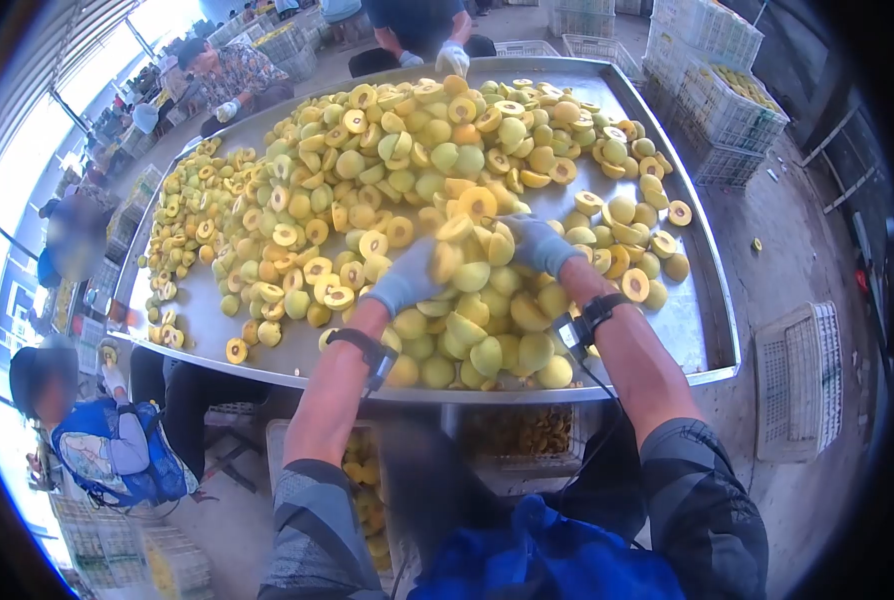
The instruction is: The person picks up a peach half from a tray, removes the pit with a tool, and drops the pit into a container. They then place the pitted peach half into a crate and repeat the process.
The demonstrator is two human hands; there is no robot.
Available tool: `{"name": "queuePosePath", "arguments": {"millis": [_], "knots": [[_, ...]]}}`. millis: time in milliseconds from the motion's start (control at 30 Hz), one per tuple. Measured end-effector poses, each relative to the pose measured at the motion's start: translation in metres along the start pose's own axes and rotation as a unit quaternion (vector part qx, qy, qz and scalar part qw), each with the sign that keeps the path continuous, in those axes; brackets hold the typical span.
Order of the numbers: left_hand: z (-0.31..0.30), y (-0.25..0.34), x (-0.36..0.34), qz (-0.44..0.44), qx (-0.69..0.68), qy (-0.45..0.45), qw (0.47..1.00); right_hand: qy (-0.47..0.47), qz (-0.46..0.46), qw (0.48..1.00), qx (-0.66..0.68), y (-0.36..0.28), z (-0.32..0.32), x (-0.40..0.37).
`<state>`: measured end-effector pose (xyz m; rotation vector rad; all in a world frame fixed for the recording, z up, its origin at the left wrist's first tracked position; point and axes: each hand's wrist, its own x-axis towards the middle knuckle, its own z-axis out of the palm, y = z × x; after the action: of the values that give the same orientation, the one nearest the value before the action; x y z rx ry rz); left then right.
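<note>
Centrally, a heap of halved yellow-green fruit lies at the near edge of a broad metal sorting table, some halves cut side up with a dark pit hollow showing. Two gloved hands are dug into the top of this heap. The left hand and the right hand are both loosely cupped, with fingers curved and partly buried. Neither is closed round a single piece that can be made out. A black strap circles each wrist.

The work looks like raking a clump of halves toward the near rim. Another pull would call for a steady cupped sweep, since the rim is low and round halves could roll over it.

Further out, fruit covers most of the table, thinning to the left. Below the near edge sits a crate holding fruit. A white basket stands on the floor to the right, and stacked crates stand beyond it. Across the table a co-worker's gloved hand rests at the far rim. Another person works at the left side, and a seated person in blue is at lower left.
</note>
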<state>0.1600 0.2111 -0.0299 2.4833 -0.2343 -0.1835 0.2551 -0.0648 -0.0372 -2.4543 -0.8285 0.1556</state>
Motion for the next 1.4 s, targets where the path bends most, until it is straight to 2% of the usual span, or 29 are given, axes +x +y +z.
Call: {"name": "queuePosePath", "arguments": {"millis": [67,167,267,367,467,567,600,700,767,800,933,967,1067,1100,1167,1200,1267,1333,1400], "knots": [[0.005,0.005,-0.010,0.028,0.051,0.032,0.998,0.010,-0.012,1.000,0.008,-0.004,-0.002,-0.014],[-0.002,0.061,-0.036,-0.064,0.169,-0.003,0.984,0.062,-0.056,0.996,0.035,0.003,0.000,-0.035],[0.023,0.071,-0.044,-0.094,0.272,0.061,0.956,0.067,-0.006,0.997,0.037,-0.011,-0.014,-0.057],[0.032,0.088,-0.062,-0.083,0.238,0.101,0.962,0.055,0.111,0.992,0.016,-0.044,-0.043,-0.089],[0.034,0.101,-0.074,-0.058,0.245,0.090,0.964,0.240,0.061,0.969,0.003,-0.045,-0.041,-0.116],[0.036,0.117,-0.083,-0.051,0.236,0.094,0.966,0.332,0.006,0.941,0.066,-0.051,-0.044,-0.143],[0.038,0.122,-0.086,-0.051,0.227,0.102,0.967,0.334,-0.001,0.939,0.082,-0.062,-0.046,-0.158],[0.049,0.142,-0.097,-0.017,0.342,0.230,0.911,0.327,-0.007,0.938,0.113,-0.087,-0.046,-0.206],[0.054,0.161,-0.107,0.042,0.258,0.236,0.936,0.255,0.106,0.920,0.280,-0.108,-0.048,-0.234],[0.058,0.173,-0.117,0.070,0.214,0.229,0.947,0.212,0.166,0.892,0.362,-0.119,-0.048,-0.248],[0.078,0.233,-0.158,0.063,0.188,0.142,0.970,0.156,0.189,0.815,0.526,-0.140,-0.034,-0.282],[0.086,0.239,-0.164,0.049,0.180,0.135,0.973,0.146,0.183,0.804,0.546,-0.139,-0.029,-0.288],[0.093,0.251,-0.191,0.139,0.033,0.136,0.980,0.112,0.231,0.802,0.540,-0.133,-0.028,-0.310],[0.094,0.254,-0.197,0.164,-0.015,0.141,0.976,0.119,0.219,0.762,0.597,-0.134,-0.025,-0.316],[0.099,0.259,-0.212,0.207,-0.112,0.149,0.960,0.126,0.231,0.731,0.630,-0.138,-0.029,-0.333],[0.109,0.254,-0.215,0.175,-0.213,0.134,0.952,0.129,0.237,0.715,0.645,-0.141,-0.032,-0.340],[0.136,0.243,-0.218,0.107,-0.406,0.102,0.902,0.125,0.214,0.704,0.665,-0.139,-0.024,-0.348],[0.149,0.251,-0.226,0.111,-0.417,0.166,0.887,0.121,0.190,0.696,0.682,-0.138,-0.015,-0.353],[0.157,0.257,-0.233,0.092,-0.402,0.237,0.880,0.115,0.189,0.737,0.638,-0.142,-0.009,-0.353]]}}
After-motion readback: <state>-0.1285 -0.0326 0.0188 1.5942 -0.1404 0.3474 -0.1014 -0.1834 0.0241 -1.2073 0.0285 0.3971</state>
